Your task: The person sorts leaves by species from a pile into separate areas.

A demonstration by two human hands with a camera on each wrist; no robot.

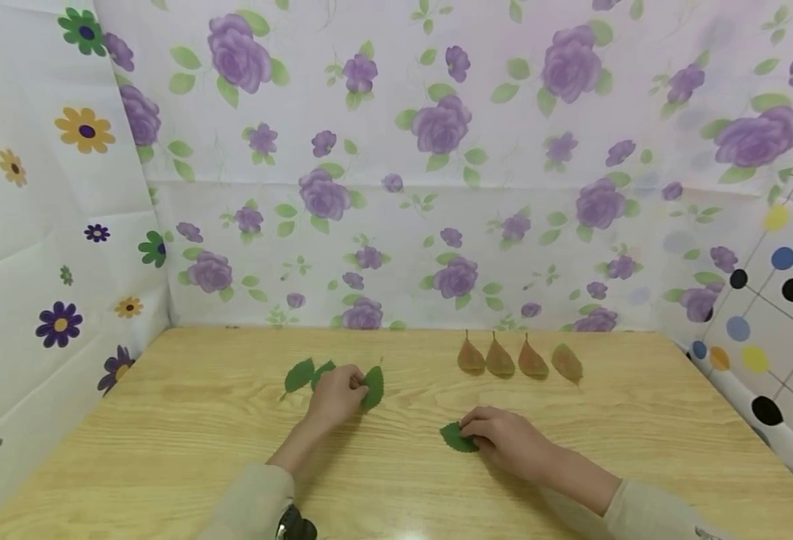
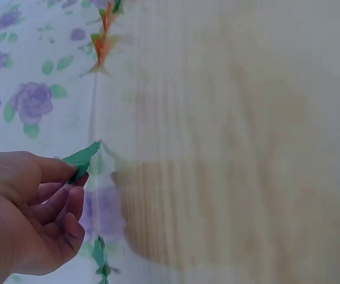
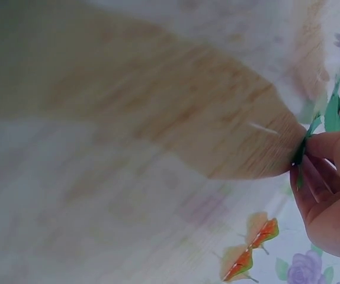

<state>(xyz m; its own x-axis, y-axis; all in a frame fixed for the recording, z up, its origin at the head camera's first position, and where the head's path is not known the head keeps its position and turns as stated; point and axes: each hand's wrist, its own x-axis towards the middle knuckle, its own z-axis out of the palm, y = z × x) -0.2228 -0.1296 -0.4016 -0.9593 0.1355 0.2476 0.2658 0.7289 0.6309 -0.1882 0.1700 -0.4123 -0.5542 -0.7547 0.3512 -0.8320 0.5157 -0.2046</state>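
Note:
My left hand (image 1: 337, 395) pinches a green leaf (image 1: 373, 388) between thumb and finger, its stem pointing away from me. In the left wrist view that leaf (image 2: 82, 160) is tilted in the fingertips. Just left of this hand lie two more green leaves, one in full sight (image 1: 298, 376) and the other (image 1: 322, 371) partly hidden behind the hand. Nearer the front, right of centre, my right hand (image 1: 512, 441) pinches another green leaf (image 1: 458, 437) by its right end. The right wrist view shows this leaf (image 3: 303, 145) edge-on at the fingertips.
At the back right of the wooden table (image 1: 396, 487), several reddish-brown leaves stand in a row. The rightmost leaf (image 1: 567, 363) is yellower, with its stem toward me. A flowered cloth (image 1: 396, 225) rises behind the table, and patterned cloths hang at both sides.

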